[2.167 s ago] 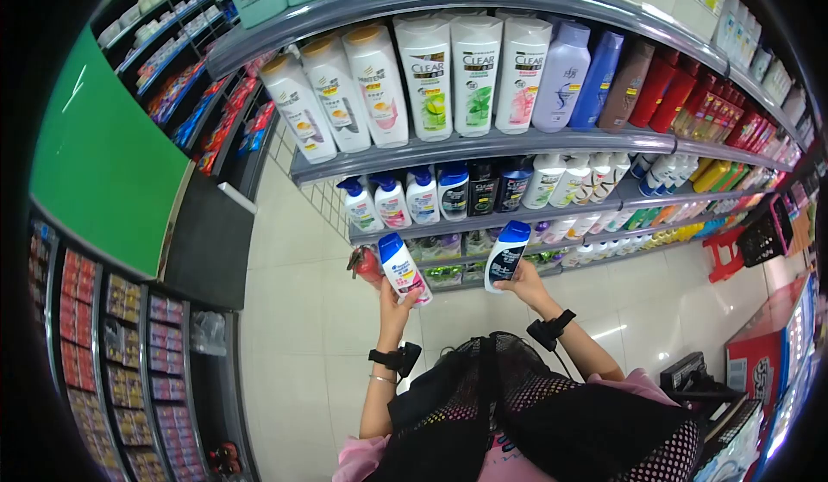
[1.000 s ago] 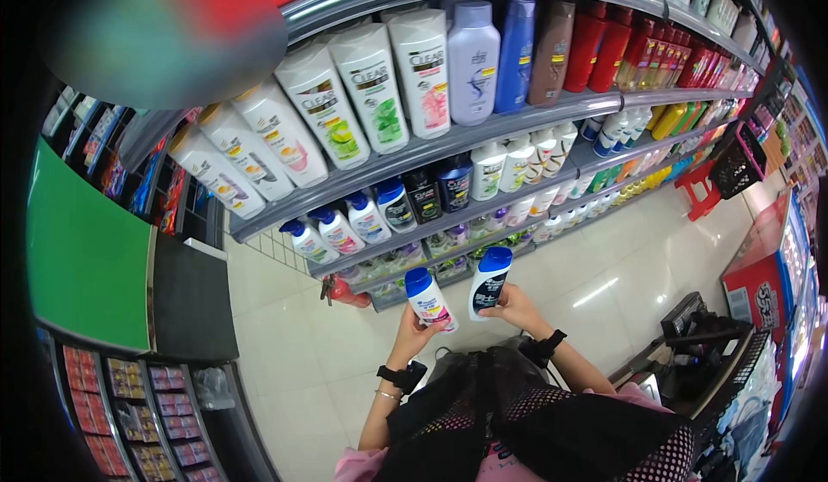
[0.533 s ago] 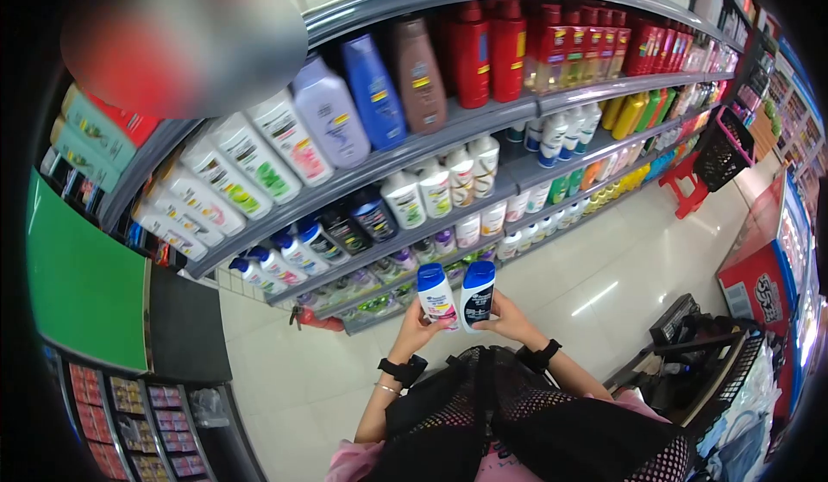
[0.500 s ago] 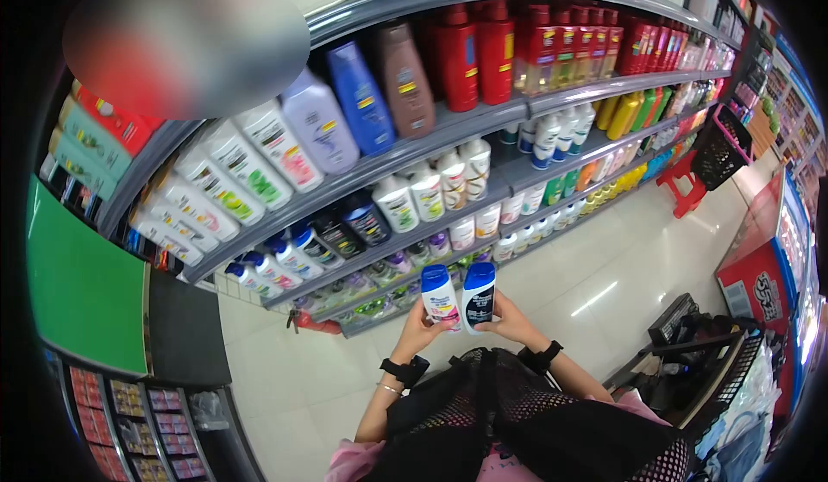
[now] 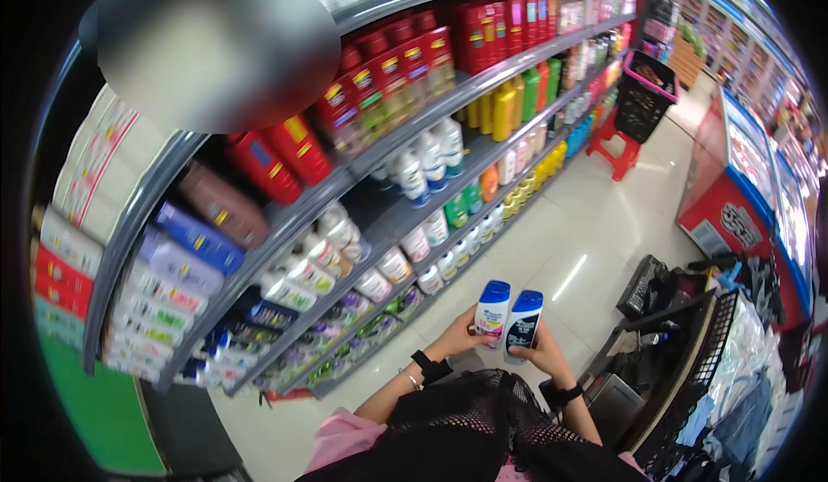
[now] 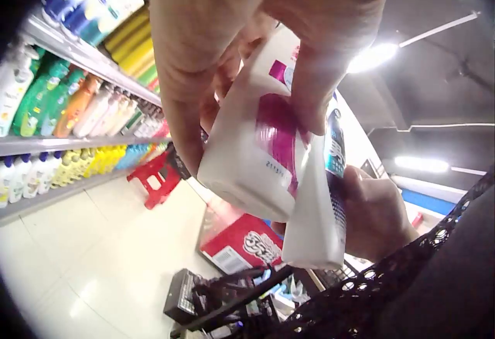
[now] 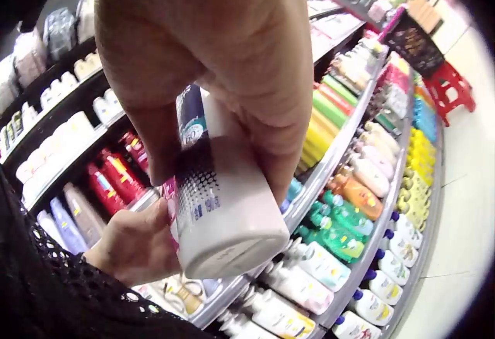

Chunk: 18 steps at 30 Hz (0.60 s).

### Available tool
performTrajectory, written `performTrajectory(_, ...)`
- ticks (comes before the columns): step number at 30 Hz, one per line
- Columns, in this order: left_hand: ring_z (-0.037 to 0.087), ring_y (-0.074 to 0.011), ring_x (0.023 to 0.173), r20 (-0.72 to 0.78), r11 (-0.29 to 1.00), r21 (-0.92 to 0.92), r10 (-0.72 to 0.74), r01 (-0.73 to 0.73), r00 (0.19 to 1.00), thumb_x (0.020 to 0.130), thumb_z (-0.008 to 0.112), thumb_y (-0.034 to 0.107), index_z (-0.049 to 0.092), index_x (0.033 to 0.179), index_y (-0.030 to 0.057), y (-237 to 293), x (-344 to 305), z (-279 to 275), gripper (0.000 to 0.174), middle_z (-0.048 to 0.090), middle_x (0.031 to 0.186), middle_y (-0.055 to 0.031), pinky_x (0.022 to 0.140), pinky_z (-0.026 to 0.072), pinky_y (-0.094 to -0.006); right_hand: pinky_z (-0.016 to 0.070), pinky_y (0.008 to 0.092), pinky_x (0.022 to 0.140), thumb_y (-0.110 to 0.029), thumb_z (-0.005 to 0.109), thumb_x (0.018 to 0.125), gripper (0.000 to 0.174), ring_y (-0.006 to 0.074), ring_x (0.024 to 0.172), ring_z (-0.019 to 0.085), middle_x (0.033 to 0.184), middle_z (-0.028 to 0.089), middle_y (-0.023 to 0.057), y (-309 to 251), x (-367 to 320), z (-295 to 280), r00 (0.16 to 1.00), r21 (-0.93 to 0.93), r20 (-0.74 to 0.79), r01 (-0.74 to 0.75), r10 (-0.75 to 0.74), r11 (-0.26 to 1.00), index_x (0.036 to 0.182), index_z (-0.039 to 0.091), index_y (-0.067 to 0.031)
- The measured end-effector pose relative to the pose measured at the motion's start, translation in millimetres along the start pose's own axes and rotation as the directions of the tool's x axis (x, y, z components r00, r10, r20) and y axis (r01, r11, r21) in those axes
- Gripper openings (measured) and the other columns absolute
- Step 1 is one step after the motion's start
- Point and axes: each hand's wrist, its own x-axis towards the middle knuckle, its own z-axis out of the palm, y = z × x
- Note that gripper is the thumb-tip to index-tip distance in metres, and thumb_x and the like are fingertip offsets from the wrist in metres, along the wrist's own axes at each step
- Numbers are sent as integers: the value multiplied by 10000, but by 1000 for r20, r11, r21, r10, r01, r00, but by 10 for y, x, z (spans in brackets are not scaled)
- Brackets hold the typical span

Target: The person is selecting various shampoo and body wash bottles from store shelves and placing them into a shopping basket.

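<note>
Two blue-capped bottles are held upright side by side in front of the body. The left hand (image 5: pixel 461 335) grips the white bottle with a pink label (image 5: pixel 491 313); its thumb lies over the front in the left wrist view, beside the magenta patch of that white bottle (image 6: pixel 259 134). The right hand (image 5: pixel 549 354) grips the bottle with the dark label (image 5: pixel 523 328), fingers curled round its sides. From the right wrist view, the right hand (image 7: pixel 213 60) covers the upper part of the dark-label bottle (image 7: pixel 232 207), and its base shows.
Long shelves (image 5: pixel 379 206) of bottles run along the left and ahead. A black basket (image 5: pixel 645 98) sits on a red stool (image 5: pixel 614 150) farther down the aisle. On the right are a red and blue freezer (image 5: pixel 724 215) and a cart (image 5: pixel 681 378) with bags. Tiled floor (image 5: pixel 569 249) lies between.
The view has swung right along the aisle, bringing the basket and freezer nearer the centre. Both hands, still gripping their bottles, have drawn together; the bottles were wider apart at first.
</note>
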Motion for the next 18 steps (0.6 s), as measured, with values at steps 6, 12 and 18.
performTrajectory(6,517,-183,1142,295,990,-26,-121,135,948,743,765,103,332,1365,79,-55,1180,468,758,527,1246,-57,890,490,-347,406,304,949,-16,715,764,733,150,1112,492,1207,517,59,277,-93,-726,950,243,-280,-69,138,968,1369,303,-40)
performTrajectory(12,531,-183,1124,423,992,8,-118,127,898,748,759,84,377,1305,60,-153,2599,842,675,540,1206,-71,911,491,-355,398,301,940,-74,674,819,629,146,1095,479,1196,504,68,169,394,-1795,896,236,-429,-8,112,972,1338,321,-32)
performTrajectory(18,562,-185,1076,429,998,-62,30,-4,903,754,758,103,383,1296,56,-32,4031,1096,661,565,1168,-69,861,516,-348,414,303,894,-130,664,827,521,149,1008,501,1082,534,73,-260,1101,-2998,875,88,-480,-24,63,996,1252,380,-33)
